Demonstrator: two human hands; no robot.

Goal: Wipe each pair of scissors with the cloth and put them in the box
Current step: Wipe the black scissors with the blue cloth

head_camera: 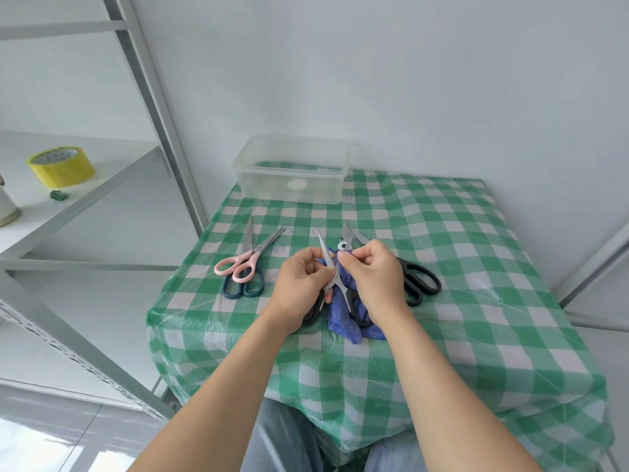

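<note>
Wiping is under way, with the box not yet in use. On the shelf at far left sits one yellow tape roll, no part of the job. On the green checked tablecloth, one pink-handled pair lies across one dark teal-handled pair, blades pointing away from you, both apparently waiting their turn.

At centre, your left hand curls its fingers round a small black-handled pair, held spread open just above the table. Your right hand pinches the single blue cloth against one of its blades, and the rest of the cloth hangs bunched beneath.

To the right lies one large black-handled pair, partly hidden by your right hand. The blade tips showing beyond your knuckles look to be its own, though a further pair there cannot be ruled out.

That makes four pairs for certain. The one clear box stands at the back edge, and no scissors can be seen in it.

Next, draw the cloth along both blades, close them, and reach forward past the pairs on the table to lay this pair in the box.
</note>
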